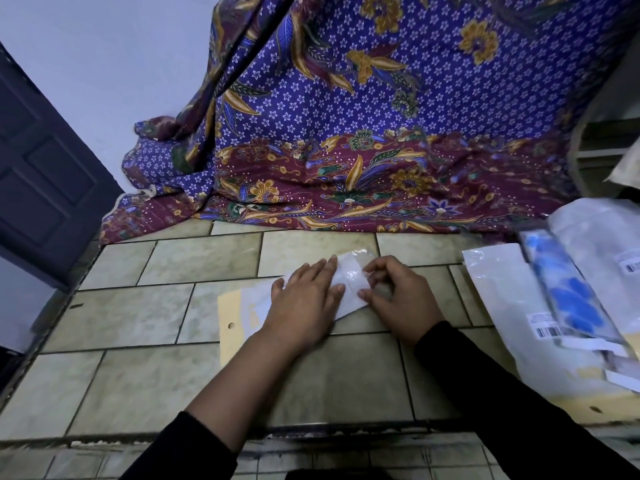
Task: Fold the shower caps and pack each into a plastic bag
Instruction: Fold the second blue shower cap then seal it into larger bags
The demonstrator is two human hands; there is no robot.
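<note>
Now, step in hand: judged to be closing or flattening a filled plastic bag [350,271], with more packing left to do.
Left hand: the left hand [304,301] lies flat on the bag, fingers straight and together, palm down. It seems meant as a weight, so that the slippery film does not slide on the tiles.
Right hand: the right hand [398,296] has its fingers curled and pinches the bag's right edge between thumb and fingertips, likely to pull the film taut or turn the flap.
Shower cap: white shows through the film between the two hands. I take this for the folded shower cap [348,304], but how far in it sits cannot be told.
Bag's place: about the middle of the bench [138,313], slanting from under the left palm towards the far edge. Its glossy end pokes out beyond both hands' fingertips.
Under the left hand: a yellow-backed card [235,320] with a punched hole, partly covered by the wrist.
Right edge of the bench: a pile of packets [505,299], one with blue inside [571,299], well apart from the right hand, presumably stock or finished packs.
Far edge: a patterned cloth [346,140] hangs down onto the bench.
Risk: the film could slip if the flat hand lifts.
</note>
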